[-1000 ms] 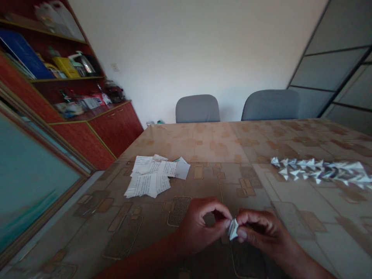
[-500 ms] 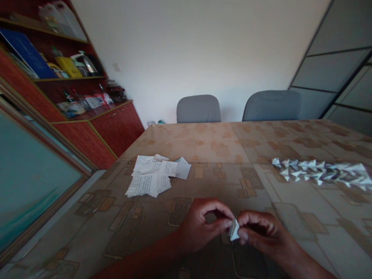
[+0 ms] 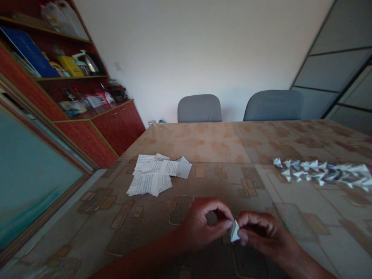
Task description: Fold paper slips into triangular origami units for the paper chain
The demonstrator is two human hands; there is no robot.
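Between my two hands, low in the middle of the head view, is a small folded paper piece (image 3: 234, 231), white and pointed. My left hand (image 3: 207, 219) pinches its left edge between thumb and forefinger. From the other side, my right hand (image 3: 260, 231) grips it with thumb and fingertips. Beyond my left hand lies a loose pile of printed paper slips (image 3: 152, 174). Over to the right, folded paper pieces (image 3: 316, 170) with pointed tips stand in a long row of several.
A patterned cloth covers the table (image 3: 200, 141). Two grey chairs (image 3: 199, 108) stand at its far edge, against a white wall. To the left are a red-brown cabinet (image 3: 116, 128) with bottles and boxes and a glass-panelled door (image 3: 35, 170).
The view has shifted very slightly. Both hands stay in nearly the same place, still holding the folded paper piece, which has turned a little.
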